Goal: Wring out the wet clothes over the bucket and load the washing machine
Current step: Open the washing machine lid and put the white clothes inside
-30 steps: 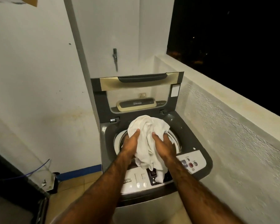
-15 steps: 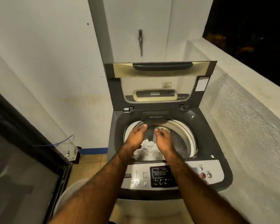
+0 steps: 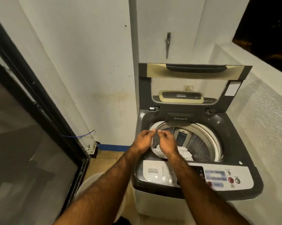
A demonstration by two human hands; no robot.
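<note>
A grey top-loading washing machine (image 3: 234, 143) stands against the wall with its lid (image 3: 195, 69) raised. A white wet cloth (image 3: 185, 153) lies crumpled in the drum, partly hidden behind my right wrist. My left hand (image 3: 142, 140) and my right hand (image 3: 168, 143) hover close together over the drum's front-left rim. The fingers of both hands are loosely curled and hold nothing. The white rim of a bucket (image 3: 90, 184) shows on the floor left of the machine, mostly hidden by my left forearm.
A dark-framed glass door (image 3: 39, 127) fills the left side. A low rough white wall (image 3: 267, 111) runs along the right of the machine. The control panel (image 3: 218, 177) faces me at the machine's front. A tap (image 3: 168, 41) sticks out of the wall above the lid.
Both hands held the white cloth over the drum, then let it drop inside. They have since lifted empty toward the front-left rim, and my view has swung left.
</note>
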